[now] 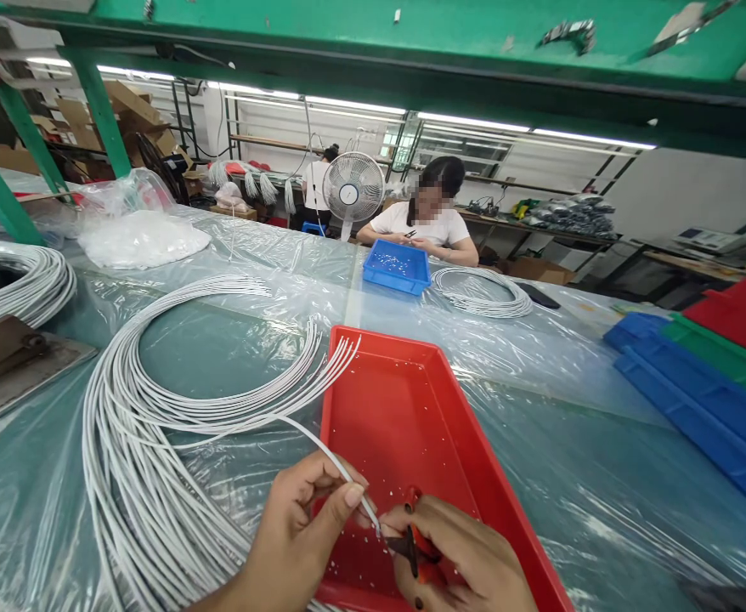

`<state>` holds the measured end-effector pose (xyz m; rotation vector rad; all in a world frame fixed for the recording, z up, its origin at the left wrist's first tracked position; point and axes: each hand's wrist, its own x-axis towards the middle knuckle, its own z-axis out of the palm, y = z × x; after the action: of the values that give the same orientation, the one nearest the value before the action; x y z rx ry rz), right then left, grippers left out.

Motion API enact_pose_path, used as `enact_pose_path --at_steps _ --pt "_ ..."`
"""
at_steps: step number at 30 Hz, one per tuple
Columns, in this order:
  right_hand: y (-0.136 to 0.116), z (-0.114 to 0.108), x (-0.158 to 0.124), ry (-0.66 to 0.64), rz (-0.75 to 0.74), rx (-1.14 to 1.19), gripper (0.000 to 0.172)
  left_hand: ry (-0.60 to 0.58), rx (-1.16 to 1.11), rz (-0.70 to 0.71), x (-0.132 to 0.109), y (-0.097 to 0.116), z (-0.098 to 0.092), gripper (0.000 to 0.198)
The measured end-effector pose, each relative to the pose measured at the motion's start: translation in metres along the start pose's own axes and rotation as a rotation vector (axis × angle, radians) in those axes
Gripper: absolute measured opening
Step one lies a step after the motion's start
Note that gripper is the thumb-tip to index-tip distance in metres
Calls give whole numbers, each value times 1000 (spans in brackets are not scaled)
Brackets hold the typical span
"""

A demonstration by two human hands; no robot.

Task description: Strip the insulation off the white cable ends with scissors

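Over the red tray (506, 476), my left hand (300, 531) pinches a white cable (319, 444) between thumb and fingers, close to the cable's end. My right hand (475, 552) is wrapped round a pair of red-handled cutting pliers (425, 544). Their dark jaws are right at the cable's tip; whether they are closed on it I cannot tell. The pinched cable runs back to a large coiled bundle of white cables (115, 408) on the left, whose loose ends lie over the tray's far left corner. Tiny white scraps are scattered in the tray.
Across the plastic-covered table, a person (433, 225) works behind a blue tray (398, 285) and a cable coil (483, 292). Stacked trays (704, 408) stand at right. A metal block (9, 365) and another coil (48, 289) lie left. A green beam (373, 42) crosses overhead.
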<state>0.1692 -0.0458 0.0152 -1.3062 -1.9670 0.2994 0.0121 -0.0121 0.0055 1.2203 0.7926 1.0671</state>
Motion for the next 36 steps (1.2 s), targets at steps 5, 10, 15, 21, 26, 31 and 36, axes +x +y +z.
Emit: enact_pose_path --at_steps 5,10,15,21,26,31,36 --pt "-1 2 4 -75 226 220 16 -39 -58 -27 2 3 -2 13" --pt "-2 8 3 -69 394 402 18 -75 -114 -21 4 5 -3 12" --pt "-3 5 4 -48 574 621 20 -135 -185 23 4 6 -2 12" --pt "2 12 4 -240 809 1168 27 -185 -265 -38 6 4 -3 17" --pt "9 30 1 -311 838 1154 31 -206 -318 -99 6 -4 -5 21" --pt "26 20 2 23 609 532 11 -58 -205 -65 8 -2 -3 20" --pt "42 2 -3 47 392 -41 14 -38 -195 -63 11 1 0 19"
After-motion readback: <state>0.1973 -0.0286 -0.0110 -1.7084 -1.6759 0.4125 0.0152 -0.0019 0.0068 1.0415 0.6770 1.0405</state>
